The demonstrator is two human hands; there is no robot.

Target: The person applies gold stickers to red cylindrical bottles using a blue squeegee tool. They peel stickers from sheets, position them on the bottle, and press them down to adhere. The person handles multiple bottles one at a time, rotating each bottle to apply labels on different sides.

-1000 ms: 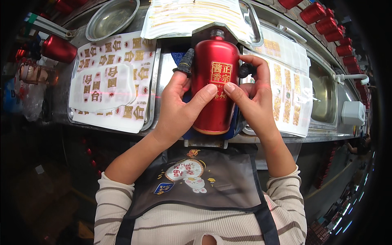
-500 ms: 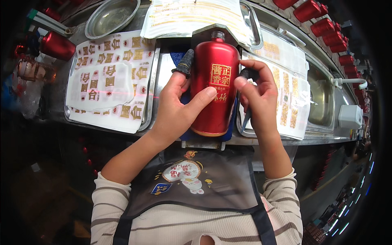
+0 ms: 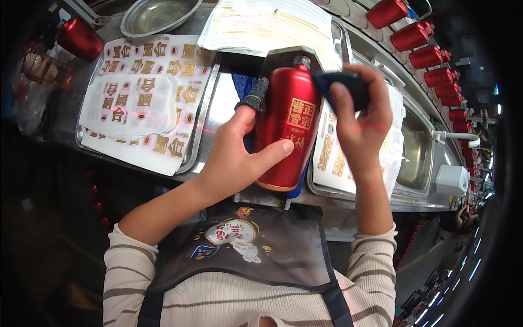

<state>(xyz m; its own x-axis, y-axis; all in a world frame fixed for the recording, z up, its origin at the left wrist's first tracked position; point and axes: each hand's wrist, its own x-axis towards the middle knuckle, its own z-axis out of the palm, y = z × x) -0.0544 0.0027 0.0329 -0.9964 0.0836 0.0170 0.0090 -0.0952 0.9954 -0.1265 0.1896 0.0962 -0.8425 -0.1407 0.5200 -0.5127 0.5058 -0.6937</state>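
Note:
A glossy red bottle with gold characters on its front lies tilted, neck away from me, in the middle of the bench. My left hand grips its left side, thumb across the front; a black ribbed finger cover sits on one finger. Beside the bottle's right shoulder, my right hand is closed on a dark blue, flat, scraper-like tool. The tool is blurred and its pointed corner is close to the bottle. Under the bottle is a blue cloth, and behind its neck a dark angled support.
Sticker sheets with gold characters lie on a tray at left; more gold sticker sheets lie at right. White sheets and a metal bowl are at the back. A sink and several red bottles stand right.
My right hand has lifted away from the bottle's side and brought the dark tool up by its shoulder. My left hand keeps its hold. The view has shifted and turned slightly.

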